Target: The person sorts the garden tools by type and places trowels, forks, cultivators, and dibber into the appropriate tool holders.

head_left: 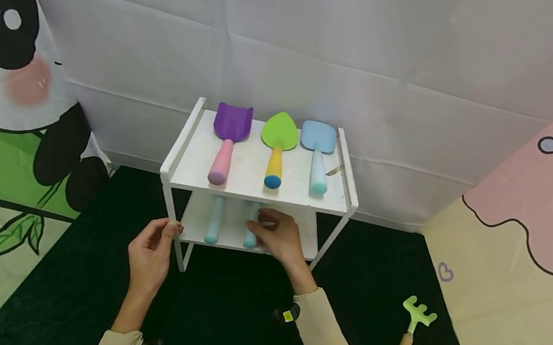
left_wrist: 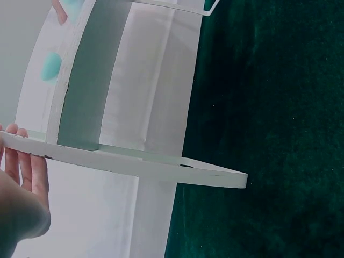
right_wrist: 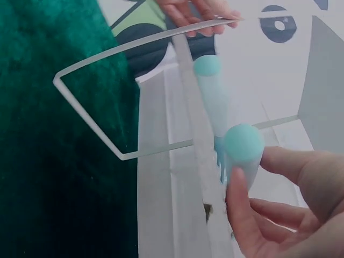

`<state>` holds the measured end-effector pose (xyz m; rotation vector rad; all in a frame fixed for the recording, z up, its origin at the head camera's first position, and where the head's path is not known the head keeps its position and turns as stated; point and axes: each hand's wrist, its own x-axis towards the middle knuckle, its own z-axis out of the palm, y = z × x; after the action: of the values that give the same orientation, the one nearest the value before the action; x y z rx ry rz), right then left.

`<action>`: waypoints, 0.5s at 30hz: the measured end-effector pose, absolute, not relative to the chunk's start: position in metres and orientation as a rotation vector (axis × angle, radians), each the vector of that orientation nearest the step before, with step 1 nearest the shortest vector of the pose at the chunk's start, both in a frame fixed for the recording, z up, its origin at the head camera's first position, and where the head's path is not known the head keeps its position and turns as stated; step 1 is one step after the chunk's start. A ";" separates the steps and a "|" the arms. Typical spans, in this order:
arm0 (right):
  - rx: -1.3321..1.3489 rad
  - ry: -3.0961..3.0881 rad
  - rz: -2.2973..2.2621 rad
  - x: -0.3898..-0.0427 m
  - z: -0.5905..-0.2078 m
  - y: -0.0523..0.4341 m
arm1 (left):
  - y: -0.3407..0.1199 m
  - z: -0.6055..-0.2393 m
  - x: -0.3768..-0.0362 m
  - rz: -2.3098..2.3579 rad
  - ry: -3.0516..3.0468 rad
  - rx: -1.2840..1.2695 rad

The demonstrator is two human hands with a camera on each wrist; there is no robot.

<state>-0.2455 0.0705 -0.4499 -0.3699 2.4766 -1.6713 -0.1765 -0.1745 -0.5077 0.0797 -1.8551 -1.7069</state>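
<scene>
Two hands at a white two-tier rack, one bracing the frame, one on a tool handle

At the left, the left hand [head_left: 153, 252] pinched the near-left leg of the white rack [head_left: 181, 154], thumb and fingers narrow around the thin post, seemingly to hold the frame in place; the pale blue handle [head_left: 214, 220] lay on the lower shelf just right of it; the right hand [head_left: 281, 237] curled its thumb and fingers around the second pale blue handle [right_wrist: 243, 148] at the shelf's near edge; on the top shelf lay a purple scoop [head_left: 228, 140], a green trowel [head_left: 277, 146] and a blue spade [head_left: 318, 154], handles pointing near; far right on the dark mat [head_left: 367, 278] lay a green rake [head_left: 412, 330], well apart
</scene>
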 end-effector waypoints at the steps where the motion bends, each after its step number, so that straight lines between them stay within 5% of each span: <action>1: -0.364 2.489 -1.663 -0.246 -0.450 0.070 | -0.174 -0.508 -0.176 -1.707 -1.857 0.082; 15: -0.386 2.528 -1.644 -0.242 -0.450 0.072 | -0.170 -0.496 -0.171 -1.710 -1.878 0.114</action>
<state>-0.2422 0.0716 -0.4503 -0.3857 2.5283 -1.6444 -0.1710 -0.1700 -0.4955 0.1137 -1.8781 -1.7103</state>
